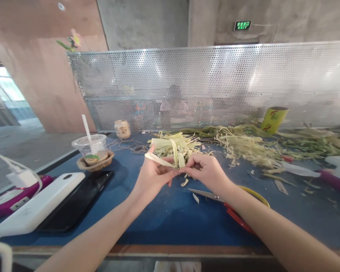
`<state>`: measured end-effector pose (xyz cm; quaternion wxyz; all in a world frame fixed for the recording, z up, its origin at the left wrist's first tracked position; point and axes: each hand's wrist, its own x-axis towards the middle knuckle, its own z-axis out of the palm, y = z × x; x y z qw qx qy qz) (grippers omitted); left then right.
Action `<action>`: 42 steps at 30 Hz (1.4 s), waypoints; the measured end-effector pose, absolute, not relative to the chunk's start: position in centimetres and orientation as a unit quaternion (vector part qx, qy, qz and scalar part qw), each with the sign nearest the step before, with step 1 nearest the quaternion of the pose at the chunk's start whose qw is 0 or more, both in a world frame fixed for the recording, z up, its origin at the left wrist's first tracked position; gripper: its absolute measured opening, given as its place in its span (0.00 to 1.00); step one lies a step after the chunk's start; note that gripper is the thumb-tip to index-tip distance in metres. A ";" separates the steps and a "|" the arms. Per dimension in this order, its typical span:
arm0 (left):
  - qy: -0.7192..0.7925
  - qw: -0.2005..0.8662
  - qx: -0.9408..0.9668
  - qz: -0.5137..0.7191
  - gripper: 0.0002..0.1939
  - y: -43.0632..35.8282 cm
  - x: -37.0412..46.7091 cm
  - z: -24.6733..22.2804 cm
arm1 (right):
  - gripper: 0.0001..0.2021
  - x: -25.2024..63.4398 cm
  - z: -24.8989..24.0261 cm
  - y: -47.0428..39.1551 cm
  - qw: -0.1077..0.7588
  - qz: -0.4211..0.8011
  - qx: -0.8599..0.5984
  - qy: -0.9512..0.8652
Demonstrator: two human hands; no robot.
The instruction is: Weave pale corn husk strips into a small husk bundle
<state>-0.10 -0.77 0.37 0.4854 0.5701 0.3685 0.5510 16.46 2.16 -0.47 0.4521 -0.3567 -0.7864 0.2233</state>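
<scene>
Pale green plant strips (175, 151) stand up between my two hands over the blue table (158, 219). My left hand (155, 172) is closed on them, thumb and fingers pinched, with one strip lying across its index finger. The fingertips of my right hand (204, 169) pinch the same strips, touching the left fingertips. Behind the hands lies a pile of cut pale strips and shavings (184, 142). Scissors (206, 194) with red and yellow handles lie partly under my right forearm.
At the left are a purple power strip (5, 200), white power bank (42, 200), black phone (79, 200) and plastic cup (90, 145). More strips (249, 147) and a yellow-green roll (274, 120) are at the right. A perforated metal screen (229, 83) stands behind; a person shows through it.
</scene>
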 end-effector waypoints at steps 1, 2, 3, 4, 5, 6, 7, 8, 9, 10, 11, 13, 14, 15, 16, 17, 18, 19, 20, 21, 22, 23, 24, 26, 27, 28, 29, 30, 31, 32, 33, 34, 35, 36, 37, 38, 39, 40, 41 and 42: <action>0.372 0.474 0.562 0.567 0.58 -0.8 0.0 0.3 | 0.14 16.4 -0.5 2.2 0.449 0.237 -0.365 -0.780; 0.374 0.466 0.553 0.580 0.58 -0.8 0.0 0.3 | 0.14 16.4 -0.5 2.2 0.448 0.243 -0.368 -0.777; 0.373 0.461 0.546 0.592 0.58 -0.8 0.1 0.2 | 0.14 16.4 -0.5 2.2 0.450 0.243 -0.369 -0.776; 0.371 0.460 0.541 0.598 0.56 -0.8 0.2 0.2 | 0.15 16.4 -0.4 2.2 0.451 0.237 -0.368 -0.778; 0.368 0.462 0.539 0.600 0.54 -0.8 0.2 0.3 | 0.14 16.3 -0.4 2.1 0.453 0.227 -0.366 -0.781; 0.366 0.465 0.538 0.601 0.52 -0.8 0.2 0.3 | 0.14 16.3 -0.3 2.1 0.454 0.216 -0.364 -0.784; 0.366 0.468 0.538 0.599 0.51 -0.8 0.3 0.4 | 0.13 16.3 -0.3 2.0 0.453 0.205 -0.360 -0.789; 0.368 0.470 0.538 0.596 0.50 -0.8 0.3 0.5 | 0.12 16.3 -0.2 2.0 0.452 0.195 -0.356 -0.794; 0.372 0.471 0.538 0.591 0.49 -0.8 0.3 0.6 | 0.11 16.2 -0.1 1.9 0.451 0.187 -0.353 -0.798; 0.377 0.474 0.539 0.585 0.48 -0.8 0.3 0.6 | 0.11 16.2 -0.1 1.8 0.451 0.182 -0.352 -0.800; 0.381 0.478 0.543 0.576 0.48 -0.9 0.2 0.7 | 0.10 16.2 0.0 1.8 0.451 0.181 -0.351 -0.800; 0.382 0.488 0.560 0.551 0.46 -0.9 0.1 0.7 | 0.10 16.1 -0.1 1.8 0.449 0.193 -0.357 -0.796; 0.380 0.490 0.569 0.540 0.47 -0.9 0.1 0.7 | 0.10 16.1 -0.1 1.9 0.449 0.205 -0.366 -0.789; 0.380 0.490 0.577 0.532 0.47 -0.9 0.0 0.7 | 0.11 16.2 -0.1 2.0 0.450 0.222 -0.379 -0.778; 0.379 0.489 0.584 0.526 0.47 -0.9 0.0 0.7 | 0.12 16.2 -0.2 2.2 0.448 0.245 -0.393 -0.765; 0.378 0.487 0.589 0.523 0.47 -0.9 -0.1 0.6 | 0.13 16.3 -0.2 2.4 0.441 0.274 -0.406 -0.752; 0.376 0.487 0.593 0.520 0.47 -0.8 -0.1 0.6 | 0.15 16.3 -0.3 2.5 0.432 0.309 -0.415 -0.739; 0.373 0.488 0.597 0.516 0.47 -0.9 -0.2 0.6 | 0.15 16.4 -0.4 2.7 0.422 0.347 -0.416 -0.727; 0.370 0.491 0.600 0.513 0.46 -0.9 -0.2 0.6 | 0.15 16.4 -0.4 2.9 0.416 0.384 -0.409 -0.716; 0.369 0.495 0.600 0.508 0.45 -0.9 -0.2 0.6 | 0.15 16.4 -0.5 3.0 0.418 0.417 -0.395 -0.704; 0.370 0.498 0.598 0.508 0.44 -0.9 -0.2 0.7 | 0.15 16.4 -0.5 3.1 0.429 0.440 -0.382 -0.690; 0.372 0.501 0.593 0.510 0.42 -0.9 -0.2 0.7 | 0.15 16.3 -0.6 3.1 0.447 0.450 -0.372 -0.678; 0.372 0.504 0.588 0.511 0.42 -1.0 -0.1 0.7 | 0.16 16.2 -0.7 3.0 0.467 0.446 -0.369 -0.668; 0.369 0.511 0.581 0.515 0.42 -1.0 0.0 0.6 | 0.15 16.0 -0.9 2.8 0.497 0.409 -0.374 -0.667; 0.366 0.513 0.578 0.518 0.42 -0.9 0.1 0.6 | 0.13 15.9 -1.0 2.7 0.504 0.381 -0.379 -0.676; 0.364 0.516 0.575 0.520 0.42 -0.9 0.1 0.5 | 0.12 15.8 -1.1 2.5 0.506 0.347 -0.383 -0.690; 0.365 0.520 0.569 0.522 0.41 -0.8 0.2 0.4 | 0.10 15.8 -1.2 2.3 0.507 0.303 -0.383 -0.710; 0.367 0.526 0.559 0.525 0.40 -0.8 0.2 0.3 | 0.09 15.8 -1.3 2.2 0.505 0.249 -0.380 -0.734; 0.371 0.536 0.547 0.526 0.38 -0.7 0.3 0.3 | 0.08 15.9 -1.3 2.0 0.501 0.185 -0.371 -0.759; 0.375 0.548 0.533 0.525 0.35 -0.7 0.3 0.3 | 0.07 16.0 -1.2 1.9 0.497 0.113 -0.356 -0.783; 0.378 0.560 0.520 0.523 0.32 -0.6 0.3 0.3 | 0.07 16.2 -1.0 1.8 0.491 0.042 -0.334 -0.803; 0.381 0.571 0.509 0.520 0.28 -0.6 0.3 0.4 | 0.06 16.3 -0.8 1.7 0.484 -0.025 -0.307 -0.819; 0.381 0.581 0.503 0.515 0.26 -0.6 0.2 0.5 | 0.07 16.5 -0.5 1.7 0.477 -0.082 -0.278 -0.830; 0.382 0.587 0.500 0.509 0.24 -0.5 0.2 0.5 | 0.07 16.7 -0.2 1.6 0.467 -0.129 -0.250 -0.838; 0.381 0.594 0.502 0.500 0.24 -0.5 0.2 0.6 | 0.07 16.8 0.0 1.6 0.457 -0.167 -0.221 -0.845; 0.382 0.596 0.504 0.494 0.24 -0.5 0.2 0.6 | 0.07 17.0 0.2 1.6 0.443 -0.190 -0.194 -0.854; 0.384 0.596 0.508 0.490 0.26 -0.6 0.2 0.6 | 0.07 17.1 0.3 1.6 0.429 -0.204 -0.168 -0.864; 0.386 0.592 0.513 0.489 0.30 -0.6 0.2 0.6 | 0.08 17.1 0.4 1.6 0.414 -0.212 -0.147 -0.873; 0.389 0.583 0.517 0.492 0.33 -0.7 0.3 0.6 | 0.10 17.1 0.4 1.7 0.398 -0.214 -0.135 -0.882; 0.392 0.572 0.523 0.495 0.37 -0.7 0.3 0.5 | 0.12 17.1 0.3 1.7 0.386 -0.214 -0.131 -0.888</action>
